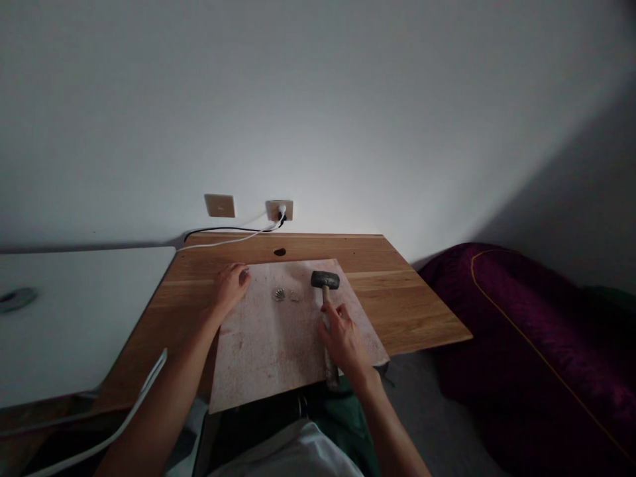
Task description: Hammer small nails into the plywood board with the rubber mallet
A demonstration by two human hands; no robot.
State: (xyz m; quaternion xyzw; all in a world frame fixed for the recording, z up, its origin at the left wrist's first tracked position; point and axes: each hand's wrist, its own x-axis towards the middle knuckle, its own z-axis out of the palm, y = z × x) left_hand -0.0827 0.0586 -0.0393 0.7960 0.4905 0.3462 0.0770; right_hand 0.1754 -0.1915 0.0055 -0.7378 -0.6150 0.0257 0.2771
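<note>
A flat, pale, speckled board (258,351) lies on the wooden desk. On it rest a small shiny ridged metal piece (279,294) and, just to its right, a fainter small shiny piece (295,295) whose kind I cannot make out. My right hand (344,336) is closed around the handle of a black-headed mallet (325,279), which lies over the right part of the board with its head pointing away from me. At the board's far left corner is my left hand (231,286), its fingers curled in; a small greyish spot shows at the fingertips.
The wooden desk (412,311) meets a plain wall. A white table (89,318) adjoins on the left, with a dark round object (18,299) on it. Cables run to a wall socket (279,211). Purple fabric (477,371) bulges at the right. A white curved strip (134,414) is at lower left.
</note>
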